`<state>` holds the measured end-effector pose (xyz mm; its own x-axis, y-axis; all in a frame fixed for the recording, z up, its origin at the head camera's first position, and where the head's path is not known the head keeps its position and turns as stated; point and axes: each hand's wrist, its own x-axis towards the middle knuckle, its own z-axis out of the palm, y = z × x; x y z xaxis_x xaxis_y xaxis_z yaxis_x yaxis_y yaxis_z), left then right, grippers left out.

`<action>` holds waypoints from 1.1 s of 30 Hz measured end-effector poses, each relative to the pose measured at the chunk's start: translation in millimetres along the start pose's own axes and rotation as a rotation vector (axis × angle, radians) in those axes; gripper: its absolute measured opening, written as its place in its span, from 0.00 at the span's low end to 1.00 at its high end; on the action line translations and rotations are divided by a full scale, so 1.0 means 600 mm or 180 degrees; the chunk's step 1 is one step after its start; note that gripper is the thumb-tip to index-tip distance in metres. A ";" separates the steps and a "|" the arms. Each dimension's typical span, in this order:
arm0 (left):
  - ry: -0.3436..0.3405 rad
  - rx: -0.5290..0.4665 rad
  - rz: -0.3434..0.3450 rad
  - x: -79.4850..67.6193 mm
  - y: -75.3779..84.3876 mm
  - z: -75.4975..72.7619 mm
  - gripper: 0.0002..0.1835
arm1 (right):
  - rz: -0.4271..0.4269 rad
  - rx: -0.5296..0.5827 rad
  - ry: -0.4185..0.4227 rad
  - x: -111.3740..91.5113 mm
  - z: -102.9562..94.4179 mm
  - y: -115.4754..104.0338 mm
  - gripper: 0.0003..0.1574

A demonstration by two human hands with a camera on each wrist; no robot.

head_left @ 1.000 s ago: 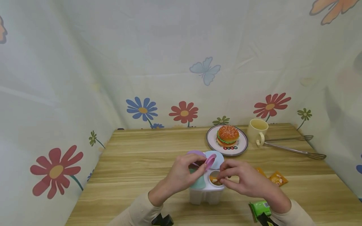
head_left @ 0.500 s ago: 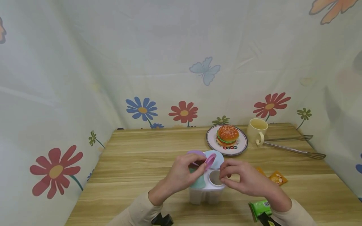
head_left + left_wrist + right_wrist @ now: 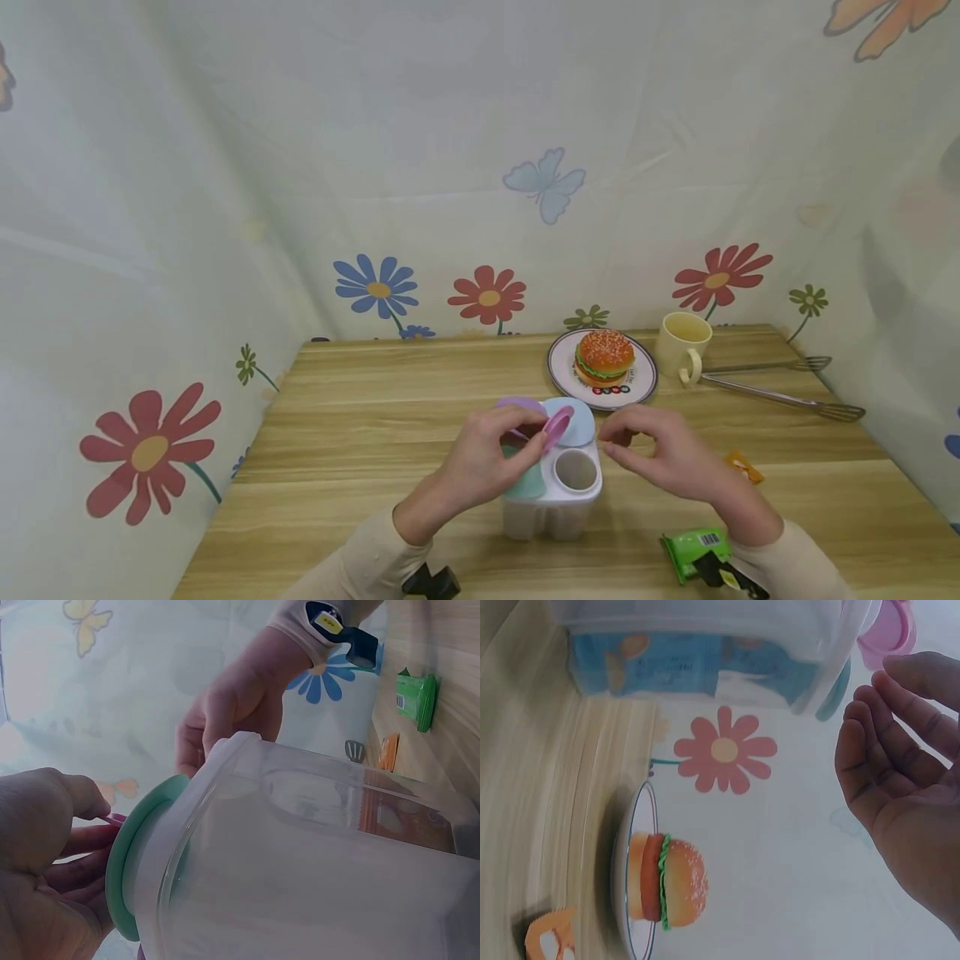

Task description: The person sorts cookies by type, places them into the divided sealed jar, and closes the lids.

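Note:
A translucent container (image 3: 551, 521) with a white top stands in front of me. Its round lids are purple (image 3: 521, 405), light blue (image 3: 573, 423), green (image 3: 528, 482) and pink (image 3: 557, 427). My left hand (image 3: 491, 454) pinches the raised pink lid over the top. The round opening (image 3: 576, 471) at the near right is uncovered. Through the clear wall an orange-brown packet (image 3: 409, 825) shows low down; blue packets (image 3: 667, 664) show through another side. My right hand (image 3: 671, 450) hovers just right of the container, fingers loosely bent and holding nothing.
Behind the container a toy hamburger (image 3: 604, 357) sits on a plate (image 3: 562, 371). A yellow mug (image 3: 678, 350) and two metal kitchen utensils (image 3: 780, 392) lie to the right. A green packet (image 3: 693, 550) and an orange packet (image 3: 742, 468) rest near my right arm.
An orange packet under my right fingertips at the opening has gone down inside. My right hand has then drawn back up and right, away from the opening. The left hand stays put.

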<state>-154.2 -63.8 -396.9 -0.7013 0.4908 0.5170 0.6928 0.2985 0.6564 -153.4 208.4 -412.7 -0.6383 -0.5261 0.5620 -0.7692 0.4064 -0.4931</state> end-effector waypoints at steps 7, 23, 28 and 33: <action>-0.0020 0.0013 -0.0031 0.000 0.001 -0.001 0.10 | 0.0274 -0.0195 0.0059 -0.009 -0.012 0.013 0.16; -0.0037 -0.0014 -0.0056 -0.002 0.001 -0.002 0.10 | 0.0956 -0.0625 0.0107 -0.036 -0.030 0.045 0.11; -0.0037 -0.0034 -0.0045 -0.003 0.001 -0.003 0.10 | 0.1032 -0.0638 0.0011 -0.045 -0.037 0.050 0.10; -0.0041 -0.0047 -0.0031 -0.003 0.000 -0.002 0.10 | 0.1130 -0.0719 -0.0083 -0.057 -0.045 0.059 0.10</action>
<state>-153.1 -65.7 -397.1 -0.7057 0.4985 0.5035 0.6834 0.2912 0.6695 -159.9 260.8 -431.5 -0.8662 -0.3414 0.3650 -0.4909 0.7179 -0.4936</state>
